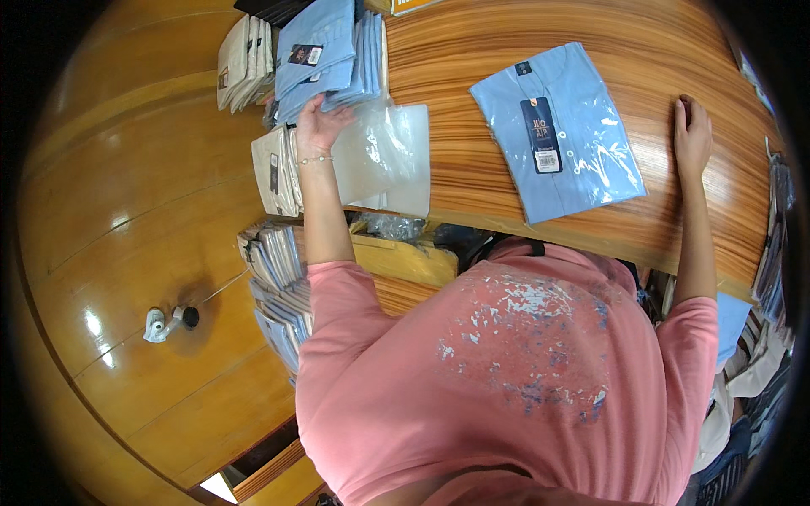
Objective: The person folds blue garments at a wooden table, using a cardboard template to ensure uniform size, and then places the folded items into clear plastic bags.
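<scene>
A folded light-blue shirt in clear plastic, with a dark hang tag and white buttons, lies slightly turned on the striped wooden table. My left hand, a thin bracelet on its wrist, is open with its fingers apart. It is at the lower edge of a stack of packed blue shirts, beside a pile of clear plastic bags. Whether its fingertips touch the stack I cannot tell. My right hand rests on the table to the right of the shirt. Its fingers are curled in, with nothing visible in them.
Packed cream garments stand left of the blue stack, and a cream packet lies below it. More packed shirts are piled lower down by my left arm. Clothes hang or lie at the right edge.
</scene>
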The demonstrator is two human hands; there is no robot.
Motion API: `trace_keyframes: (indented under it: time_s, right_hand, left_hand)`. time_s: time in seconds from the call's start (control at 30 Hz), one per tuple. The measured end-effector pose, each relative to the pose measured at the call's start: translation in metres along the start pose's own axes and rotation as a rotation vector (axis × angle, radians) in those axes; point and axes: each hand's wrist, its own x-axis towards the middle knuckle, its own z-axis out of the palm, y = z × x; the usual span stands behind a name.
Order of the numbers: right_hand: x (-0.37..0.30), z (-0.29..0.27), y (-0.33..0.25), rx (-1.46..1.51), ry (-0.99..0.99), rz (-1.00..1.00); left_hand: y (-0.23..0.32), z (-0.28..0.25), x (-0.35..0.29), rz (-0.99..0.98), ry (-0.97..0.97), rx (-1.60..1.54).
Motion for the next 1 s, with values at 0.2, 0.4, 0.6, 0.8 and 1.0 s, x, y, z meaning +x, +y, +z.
trace_keyframes:
  time_s: [0.2,0.4,0.6,0.8,1.0]
  right_hand:
    - [0.003,0.003,0.001,-0.023,-0.016,0.002]
    - [0.001,0.003,-0.003,-0.045,-0.025,-0.001]
    - [0.000,0.001,-0.001,-0.054,-0.024,0.002]
    - [0.000,0.004,0.003,-0.094,-0.017,-0.001]
    - [0.003,0.010,-0.002,-0.039,-0.033,0.010]
  left_hand:
    - [0.032,0.006,0.003,0.224,-0.225,-0.065]
    - [0.062,0.028,0.002,0.213,-0.307,-0.274]
    - [0.062,0.024,0.000,0.157,-0.345,-0.335]
    - [0.021,0.017,0.014,0.229,-0.066,-0.606]
    - [-0.021,-0.063,0.067,0.138,0.100,-0.600]
